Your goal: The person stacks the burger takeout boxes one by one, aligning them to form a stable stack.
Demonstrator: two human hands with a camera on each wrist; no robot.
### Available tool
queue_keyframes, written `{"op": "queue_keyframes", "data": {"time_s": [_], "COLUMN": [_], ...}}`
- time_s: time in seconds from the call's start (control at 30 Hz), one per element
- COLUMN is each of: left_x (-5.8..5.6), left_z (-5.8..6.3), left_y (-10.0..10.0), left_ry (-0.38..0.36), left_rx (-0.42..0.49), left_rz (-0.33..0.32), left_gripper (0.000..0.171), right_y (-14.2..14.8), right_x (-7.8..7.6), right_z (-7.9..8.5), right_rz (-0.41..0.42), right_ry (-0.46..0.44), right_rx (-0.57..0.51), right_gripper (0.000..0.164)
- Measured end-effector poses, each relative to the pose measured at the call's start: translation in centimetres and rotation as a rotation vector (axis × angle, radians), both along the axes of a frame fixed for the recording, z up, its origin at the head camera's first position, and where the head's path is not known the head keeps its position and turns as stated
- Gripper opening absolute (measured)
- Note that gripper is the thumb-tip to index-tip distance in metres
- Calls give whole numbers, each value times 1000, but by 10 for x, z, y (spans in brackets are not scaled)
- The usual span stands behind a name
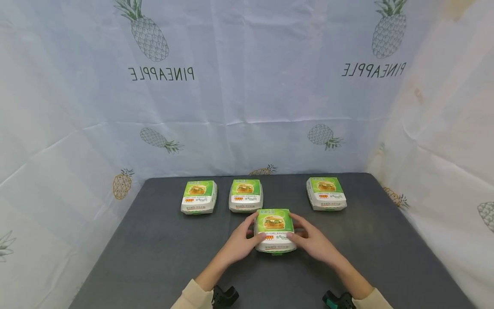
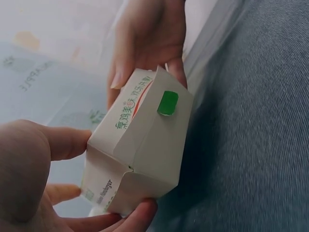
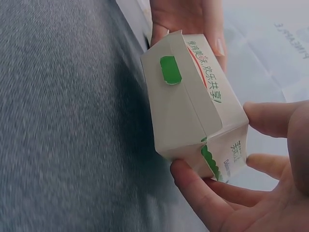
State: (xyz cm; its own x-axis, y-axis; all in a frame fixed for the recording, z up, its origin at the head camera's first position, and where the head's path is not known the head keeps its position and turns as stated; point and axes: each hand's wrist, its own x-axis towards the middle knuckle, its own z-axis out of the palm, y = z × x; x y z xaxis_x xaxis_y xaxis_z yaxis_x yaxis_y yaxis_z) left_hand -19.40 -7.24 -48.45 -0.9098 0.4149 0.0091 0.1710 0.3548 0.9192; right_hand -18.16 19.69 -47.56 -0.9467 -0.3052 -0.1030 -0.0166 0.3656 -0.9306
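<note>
A green and white burger box (image 1: pixel 275 229) with a burger picture on its lid is held from both sides at the middle of the dark table. My left hand (image 1: pixel 240 243) grips its left side, thumb at the front top edge. On the other side my right hand (image 1: pixel 317 243) grips it the same way. Both wrist views show a green tab (image 2: pixel 168 103) on the box's front wall and fingertips (image 3: pixel 182 170) at its lower edge. A shadow lies beneath, and the box appears slightly off the table. Its lid is closed.
Three similar burger boxes stand along the back of the dark table (image 1: pixel 162 249): one at the left (image 1: pixel 199 197), one just behind the held box (image 1: pixel 245 196), one at the right (image 1: pixel 326 194). A pineapple-print cloth (image 1: pixel 247 94) hangs behind and at both sides.
</note>
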Motion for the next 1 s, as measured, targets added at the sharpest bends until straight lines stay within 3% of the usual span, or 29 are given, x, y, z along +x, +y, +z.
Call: {"op": "queue_keyframes", "data": {"time_s": [0.27, 0.63, 0.83, 1.0], "left_x": [5, 9, 9, 7], "left_z": [-1, -13, -14, -9], "left_y": [-18, -31, -32, -31], "left_ry": [-15, -15, -11, 5], "left_rx": [-11, -42, -58, -113], "left_rz": [-6, -39, -38, -48], "left_gripper": [72, 72, 73, 81], "right_y": [-13, -18, -16, -7], "right_x": [1, 5, 5, 0], "right_z": [-2, -10, -2, 9], "right_rz": [50, 114, 143, 117], "right_ry": [0, 10, 35, 69], "right_rx": [7, 20, 71, 165], "right_gripper": [74, 74, 73, 69]}}
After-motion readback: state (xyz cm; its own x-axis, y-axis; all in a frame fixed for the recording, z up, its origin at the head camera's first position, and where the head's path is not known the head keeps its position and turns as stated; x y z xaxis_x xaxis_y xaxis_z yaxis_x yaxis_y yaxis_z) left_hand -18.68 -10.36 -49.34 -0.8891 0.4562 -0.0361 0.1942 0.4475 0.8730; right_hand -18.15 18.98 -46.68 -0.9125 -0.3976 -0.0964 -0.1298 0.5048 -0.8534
